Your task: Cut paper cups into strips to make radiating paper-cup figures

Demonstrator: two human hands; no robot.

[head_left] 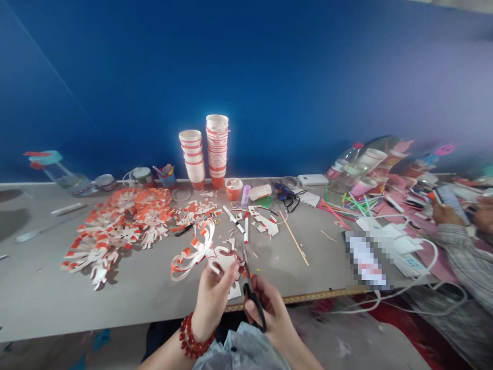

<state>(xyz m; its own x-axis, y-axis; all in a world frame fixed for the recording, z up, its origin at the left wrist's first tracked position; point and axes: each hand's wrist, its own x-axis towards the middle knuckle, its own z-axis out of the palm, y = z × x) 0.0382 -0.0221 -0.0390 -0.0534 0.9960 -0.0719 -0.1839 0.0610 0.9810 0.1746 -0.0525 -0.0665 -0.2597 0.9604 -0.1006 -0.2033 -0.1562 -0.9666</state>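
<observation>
Nearest the camera, at six o'clock, pale blue cloth (246, 352), with red beads (188, 335) round the left wrist. Left grip (213, 288) closed, thumb on top, pinching a white cut-out (220, 259) with red lines, at the near side of the counter (146, 288). Right grip (271, 306) curled round the handles of black scissors (253, 295), blades pointing towards twelve, just beside the cut-out. Blades apart or together, cannot tell.

Clock read from the grips outward. At eleven, just beside, curled strips (198, 252) in white and orange; joined to the cut-out or merely behind it, cannot tell. Beyond, loose scraps (198, 211). At twelve, near, a white marker (233, 218) and a red one (246, 230); farther, a purple tube (245, 195), a small cup (233, 192) with scraps inside, then two upright stacks of cups, one shorter (191, 159), one taller (217, 154), before a blue wall (269, 103). At ten, well apart, a heap of fringed cups (127, 221). At one, a dark blue tool (282, 191). At two, a thin stick (295, 239) and, far back, a tilted bottle (341, 164) with red cap. At three, a white power strip (410, 264) with cables; past it, another person's checked sleeve (466, 257) and a phone (451, 202) beyond the cuff.
</observation>
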